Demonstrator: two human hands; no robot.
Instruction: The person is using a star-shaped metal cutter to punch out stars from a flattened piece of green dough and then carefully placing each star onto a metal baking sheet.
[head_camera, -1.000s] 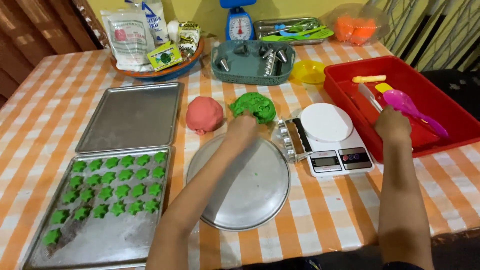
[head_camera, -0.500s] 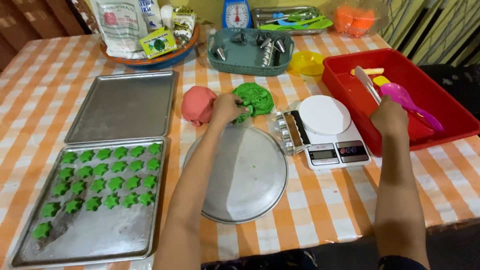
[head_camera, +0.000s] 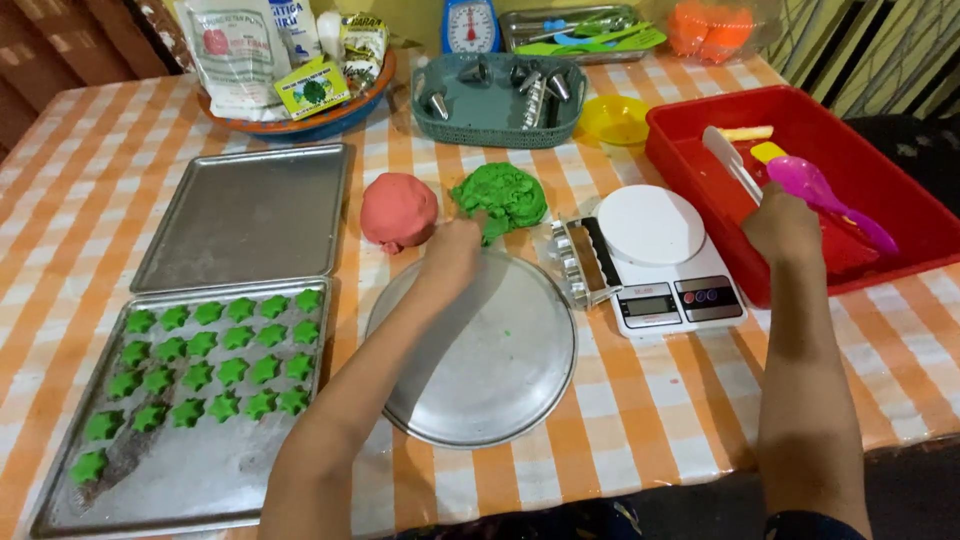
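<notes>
My left hand (head_camera: 452, 250) reaches over the round metal plate (head_camera: 478, 372) and pinches the near edge of a lump of green dough (head_camera: 503, 196). A ball of pink-red dough (head_camera: 398, 210) lies just left of it. My right hand (head_camera: 782, 228) is inside the red plastic tray (head_camera: 700, 140), closed on the handle of a white spatula (head_camera: 728, 160). A pink spoon (head_camera: 822, 194) and a yellow tool lie beside it in the tray. Several green star-shaped dough pieces (head_camera: 215, 355) sit in rows on the near baking tray (head_camera: 190, 480).
An empty baking tray (head_camera: 250, 215) lies behind the filled one. A white kitchen scale (head_camera: 660, 262) and a clear box of metal cutters (head_camera: 580, 262) stand between plate and red tray. A teal basket (head_camera: 500, 95), yellow bowl (head_camera: 615, 118) and a bowl of packets (head_camera: 290, 70) line the back.
The view has shifted, so everything sits lower in the frame. My left hand has stayed at the green dough's near edge. My right hand remains in the red tray.
</notes>
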